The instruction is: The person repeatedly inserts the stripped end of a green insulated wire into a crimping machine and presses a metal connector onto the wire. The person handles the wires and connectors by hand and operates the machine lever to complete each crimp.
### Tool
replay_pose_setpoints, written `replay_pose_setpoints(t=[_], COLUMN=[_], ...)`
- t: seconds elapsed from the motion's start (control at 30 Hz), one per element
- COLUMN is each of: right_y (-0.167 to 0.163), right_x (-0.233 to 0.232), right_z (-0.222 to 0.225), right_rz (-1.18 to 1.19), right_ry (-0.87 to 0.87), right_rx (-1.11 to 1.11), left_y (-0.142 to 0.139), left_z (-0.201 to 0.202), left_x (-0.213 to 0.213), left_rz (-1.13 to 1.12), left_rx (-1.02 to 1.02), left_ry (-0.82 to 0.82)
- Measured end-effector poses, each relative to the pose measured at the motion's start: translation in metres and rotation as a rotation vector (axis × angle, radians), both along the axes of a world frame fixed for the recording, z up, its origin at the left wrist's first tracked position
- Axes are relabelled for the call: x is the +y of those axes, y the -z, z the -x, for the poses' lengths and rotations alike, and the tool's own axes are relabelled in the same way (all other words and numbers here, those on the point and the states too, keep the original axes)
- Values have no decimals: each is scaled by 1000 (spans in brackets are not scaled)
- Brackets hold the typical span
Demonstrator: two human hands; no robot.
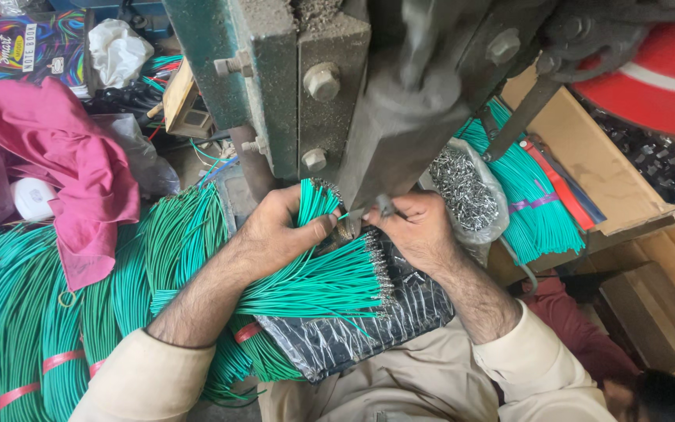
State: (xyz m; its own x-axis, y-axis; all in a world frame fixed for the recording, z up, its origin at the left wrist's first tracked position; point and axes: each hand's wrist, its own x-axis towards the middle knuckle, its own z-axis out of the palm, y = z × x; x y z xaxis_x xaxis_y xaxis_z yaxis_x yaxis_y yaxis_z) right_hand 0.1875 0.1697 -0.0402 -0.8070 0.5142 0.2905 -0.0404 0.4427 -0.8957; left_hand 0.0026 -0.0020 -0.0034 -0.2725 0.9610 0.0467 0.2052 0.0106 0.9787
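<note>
From the head camera, we see our left hand (279, 234) closed around a bunch of green wires (314, 205), fingers wrapped and the thumb pressing across the front, so the bunch stands up out of the fist just beside the foot of the grey-green press (337, 86). One wire from the bunch pokes sideways toward the press tool. Our right hand (419, 227) sits just beside the left, right under the tool; its fingers are pinched tight together at the tip of that wire, though we cannot tell exactly what else sits between them, as the tool hides the fingertips.

Below the two hands we see a fan of green wires with metal ends (330, 283) lying on a sheet of black plastic (361, 332) spread over our lap. To the left lie large bundles of green wire (48, 312) tied with pink bands, touching our left forearm. A magenta cloth (72, 168) is draped over them. Right of the press, a clear bag of small metal terminals (466, 191) stands open, near our right hand, and beyond it another green wire bundle (537, 207) rests in a cardboard box (595, 164).
</note>
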Motion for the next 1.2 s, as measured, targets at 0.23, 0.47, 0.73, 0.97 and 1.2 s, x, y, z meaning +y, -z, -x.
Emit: replay_pose_setpoints(t=[0.23,0.47,0.73,0.97,1.2], right_y=[-7,-42,-35,-4,0], right_x=[-10,-1,-6,7,-2], right_z=[-7,-48,-56,-48,-18], right_rz=[51,-92,-457,194,160], right_ry=[-21,31,59,-9,-71], right_rx=[-11,-198,-276,-68,83], left_y=[-2,0,1,3,-2], left_z=[0,-2,-1,-1,-3], left_x=[0,0,-1,1,0], left_rz=[-16,38,5,-36,7], left_rx=[15,-40,-58,-26,2], left_ry=[18,39,13,11,-13])
